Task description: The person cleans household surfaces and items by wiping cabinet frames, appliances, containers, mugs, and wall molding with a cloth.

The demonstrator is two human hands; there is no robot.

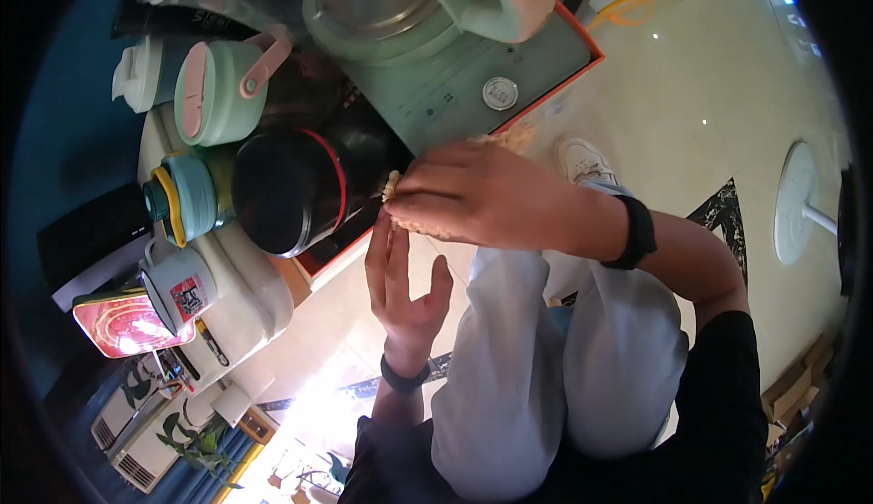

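Observation:
My right hand [491, 196] reaches in from the right, palm down, its fingers wrapped over a beige, bumpy-textured piece [420, 228]. Bits of that piece show at the fingertips, below the fingers and behind the knuckles; the rest is hidden under the hand. Just below is my left hand [405, 295], palm up, fingers stretched toward the piece and thumb held apart. Its fingertips meet the lower edge of the piece near my right fingertips. A black band circles each wrist.
A grey-green panel with an orange edge [582, 31] bears a green kettle [391, 35]. To the left are a black canister [282, 190], a green-pink bottle [223, 95], a blue bottle [193, 196], a white mug [182, 290] and a lit screen [123, 322]. My legs are below.

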